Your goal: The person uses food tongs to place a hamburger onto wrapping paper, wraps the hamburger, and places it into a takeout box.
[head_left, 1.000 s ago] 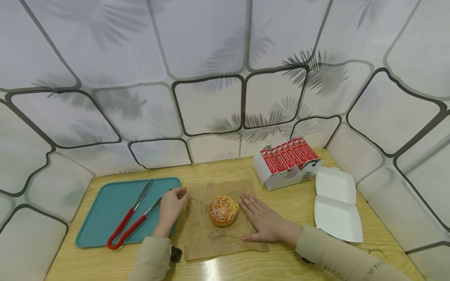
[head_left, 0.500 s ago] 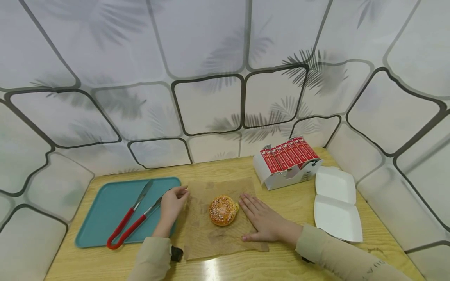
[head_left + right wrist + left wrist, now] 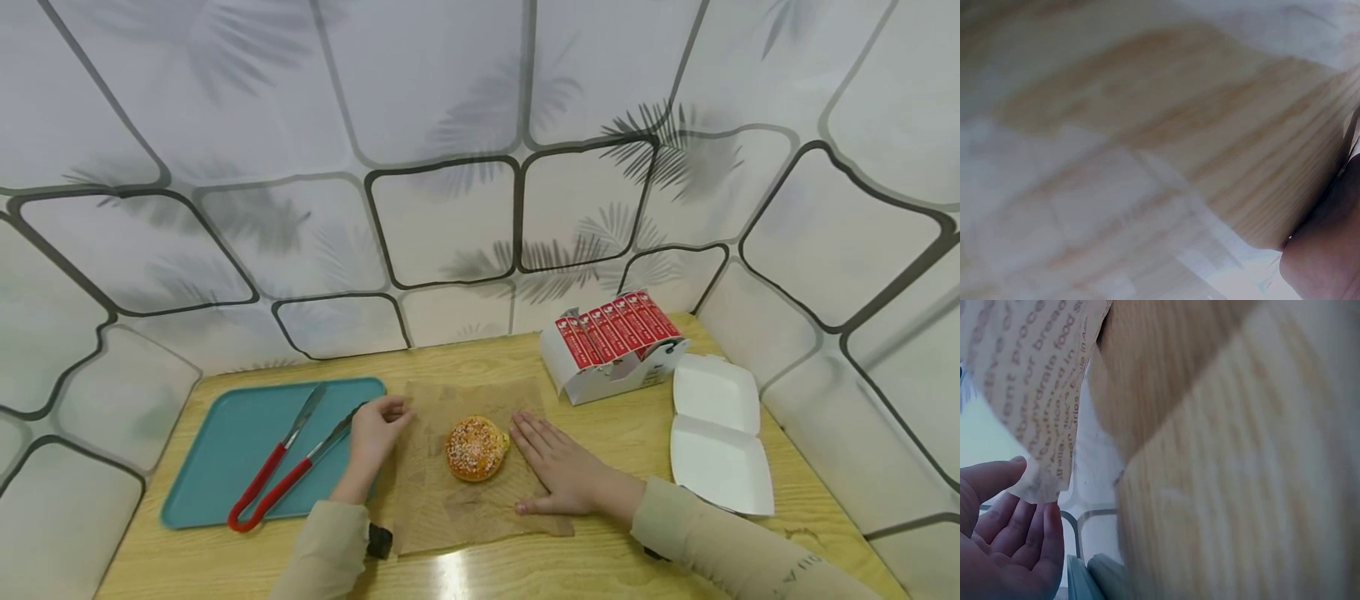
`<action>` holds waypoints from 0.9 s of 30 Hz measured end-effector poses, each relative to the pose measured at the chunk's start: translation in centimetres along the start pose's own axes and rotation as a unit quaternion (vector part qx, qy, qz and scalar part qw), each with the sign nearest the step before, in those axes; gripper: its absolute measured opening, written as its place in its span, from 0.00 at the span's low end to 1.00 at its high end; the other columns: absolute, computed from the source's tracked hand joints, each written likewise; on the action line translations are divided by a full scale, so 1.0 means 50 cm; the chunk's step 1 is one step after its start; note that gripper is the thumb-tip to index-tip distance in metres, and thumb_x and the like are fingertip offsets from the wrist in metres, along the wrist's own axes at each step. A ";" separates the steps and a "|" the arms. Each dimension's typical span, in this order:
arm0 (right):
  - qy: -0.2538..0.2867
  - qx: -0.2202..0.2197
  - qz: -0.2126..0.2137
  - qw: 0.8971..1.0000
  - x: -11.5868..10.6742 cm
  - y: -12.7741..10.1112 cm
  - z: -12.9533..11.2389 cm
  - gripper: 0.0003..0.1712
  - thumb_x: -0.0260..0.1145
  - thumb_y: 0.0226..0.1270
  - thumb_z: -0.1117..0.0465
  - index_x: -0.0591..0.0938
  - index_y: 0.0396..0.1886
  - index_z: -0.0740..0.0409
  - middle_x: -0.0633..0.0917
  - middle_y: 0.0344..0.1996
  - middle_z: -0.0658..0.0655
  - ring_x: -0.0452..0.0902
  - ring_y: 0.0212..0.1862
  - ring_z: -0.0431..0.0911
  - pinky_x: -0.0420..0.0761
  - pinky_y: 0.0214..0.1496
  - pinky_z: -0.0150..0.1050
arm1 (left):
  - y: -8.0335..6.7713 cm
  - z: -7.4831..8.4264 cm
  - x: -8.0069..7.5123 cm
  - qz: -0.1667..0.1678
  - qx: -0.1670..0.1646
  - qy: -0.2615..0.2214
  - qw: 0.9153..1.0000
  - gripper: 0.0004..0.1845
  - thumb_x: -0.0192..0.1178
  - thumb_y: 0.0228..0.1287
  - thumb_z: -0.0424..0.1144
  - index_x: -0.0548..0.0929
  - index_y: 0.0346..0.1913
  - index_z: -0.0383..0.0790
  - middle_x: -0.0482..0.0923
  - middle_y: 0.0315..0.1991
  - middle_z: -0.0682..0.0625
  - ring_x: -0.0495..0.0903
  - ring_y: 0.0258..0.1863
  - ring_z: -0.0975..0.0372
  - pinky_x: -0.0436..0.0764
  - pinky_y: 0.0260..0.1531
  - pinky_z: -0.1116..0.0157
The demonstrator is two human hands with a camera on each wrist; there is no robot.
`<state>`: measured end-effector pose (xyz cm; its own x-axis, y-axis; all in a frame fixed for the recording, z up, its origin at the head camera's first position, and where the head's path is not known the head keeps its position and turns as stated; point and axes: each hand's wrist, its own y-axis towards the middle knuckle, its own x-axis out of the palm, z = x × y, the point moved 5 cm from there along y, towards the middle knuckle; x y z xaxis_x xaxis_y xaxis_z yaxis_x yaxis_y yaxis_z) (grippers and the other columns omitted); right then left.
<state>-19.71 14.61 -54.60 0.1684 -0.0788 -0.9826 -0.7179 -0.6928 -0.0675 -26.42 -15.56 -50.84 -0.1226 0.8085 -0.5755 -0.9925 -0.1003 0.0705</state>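
Observation:
A sesame bun (image 3: pixel 476 448) sits in the middle of a sheet of brown paper (image 3: pixel 457 504) on the wooden table (image 3: pixel 600 567). My left hand (image 3: pixel 378 425) is at the sheet's left edge and pinches it between thumb and fingers. In the left wrist view the printed paper corner (image 3: pixel 1038 400) is lifted off the table, next to my left hand (image 3: pixel 1007 540). My right hand (image 3: pixel 558 468) lies flat with straight fingers on the paper's right side, just right of the bun. The right wrist view is blurred: only wood grain and a bit of my right hand (image 3: pixel 1329 256).
A teal tray (image 3: pixel 217 433) lies left of the paper with red-handled tongs (image 3: pixel 277 477) on it. A white box of red sachets (image 3: pixel 611 346) stands at the back right. An open white clamshell box (image 3: pixel 716 433) lies to the right. Patterned walls surround the table.
My left hand has shifted slightly right and its fingers have closed on the paper's left edge, lifting it a little. The right hand and the bun have not moved.

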 end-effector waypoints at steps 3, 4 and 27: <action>0.001 -0.001 0.004 1.000 0.006 0.000 0.004 0.69 0.48 0.69 0.16 0.49 0.87 0.66 0.45 0.87 0.67 0.41 0.88 0.62 0.56 0.88 0.59 | 0.002 0.003 0.004 0.004 0.005 0.002 1.000 0.12 0.72 0.66 0.31 0.90 0.49 0.26 0.91 0.42 0.33 0.90 0.44 0.42 0.91 0.47 0.49; -0.001 -0.001 0.004 1.000 0.007 0.000 0.005 0.69 0.47 0.69 0.15 0.48 0.87 0.65 0.45 0.87 0.67 0.41 0.88 0.62 0.55 0.88 0.59 | 0.002 0.004 0.005 0.004 0.005 0.004 1.000 0.12 0.73 0.66 0.31 0.90 0.48 0.26 0.91 0.42 0.33 0.90 0.44 0.42 0.91 0.47 0.50; 0.001 0.020 -0.033 0.999 0.011 0.002 0.008 0.69 0.53 0.69 0.19 0.42 0.88 0.62 0.38 0.87 0.63 0.33 0.89 0.57 0.48 0.90 0.54 | -0.046 0.109 0.008 -0.010 0.083 0.009 0.996 0.10 0.65 0.75 0.33 0.92 0.49 0.31 0.92 0.45 0.36 0.92 0.42 0.49 0.91 0.38 0.59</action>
<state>-19.96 14.76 -55.20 0.2169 -0.0358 -0.9755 -0.7319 -0.6673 -0.1382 -24.21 -11.84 -46.78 -0.1033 0.7985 -0.5931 -0.9813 0.0154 0.1917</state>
